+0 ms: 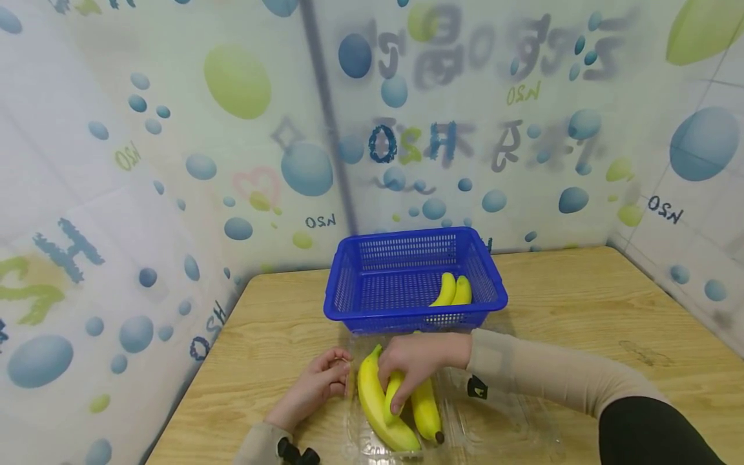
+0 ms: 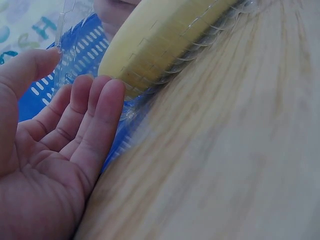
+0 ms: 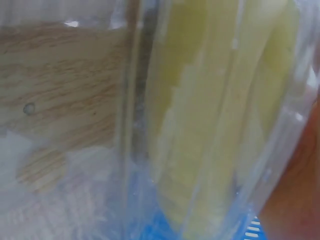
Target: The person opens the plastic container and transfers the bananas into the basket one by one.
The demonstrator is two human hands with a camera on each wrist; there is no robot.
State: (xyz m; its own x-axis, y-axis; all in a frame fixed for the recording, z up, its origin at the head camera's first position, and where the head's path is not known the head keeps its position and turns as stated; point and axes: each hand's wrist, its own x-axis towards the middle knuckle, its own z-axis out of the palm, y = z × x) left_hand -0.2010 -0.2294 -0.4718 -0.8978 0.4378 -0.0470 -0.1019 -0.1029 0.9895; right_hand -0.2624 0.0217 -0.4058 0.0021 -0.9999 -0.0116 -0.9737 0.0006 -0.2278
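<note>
A clear plastic clamshell container lies opened on the table, with bananas inside. My right hand reaches into it from above and grips a small banana, fingers and thumb on either side. A long banana lies to the left of that one, and another banana to the right, its upper part under the hand. My left hand is at the container's left wall; in the left wrist view its slightly bent fingers touch the plastic. The right wrist view shows blurred bananas through clear plastic; the grip is hidden there.
Behind the container stands a blue plastic basket with two small bananas at its right side. The container's clear lid spreads to the right, under my right forearm. A patterned curtain borders the wooden table.
</note>
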